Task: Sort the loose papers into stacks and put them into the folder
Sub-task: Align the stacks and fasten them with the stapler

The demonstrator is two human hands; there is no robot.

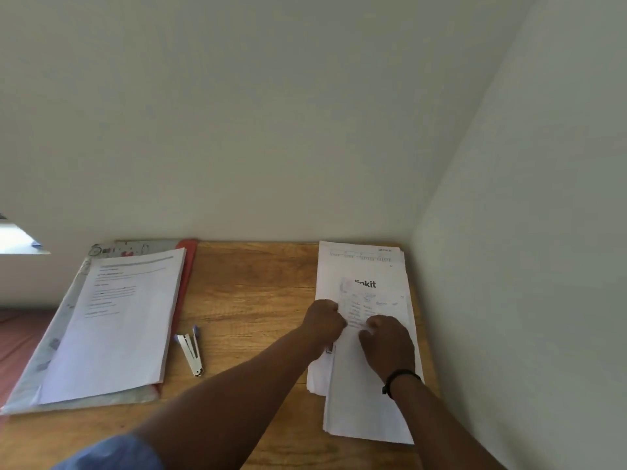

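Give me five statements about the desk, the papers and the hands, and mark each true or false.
1. Both hands (left hand, right hand) are on the paper pile at the right of the wooden desk. True.
2. The stapler is held in the left hand. False: it lies untouched on the desk, between the folder and the pile.
3. A printed stack lies on the folder at the left. True.
4. The right wrist is bare. False: it wears a dark band.
5. The small sheet under the fingers is blank. False: it bears handwriting, too blurred to read.
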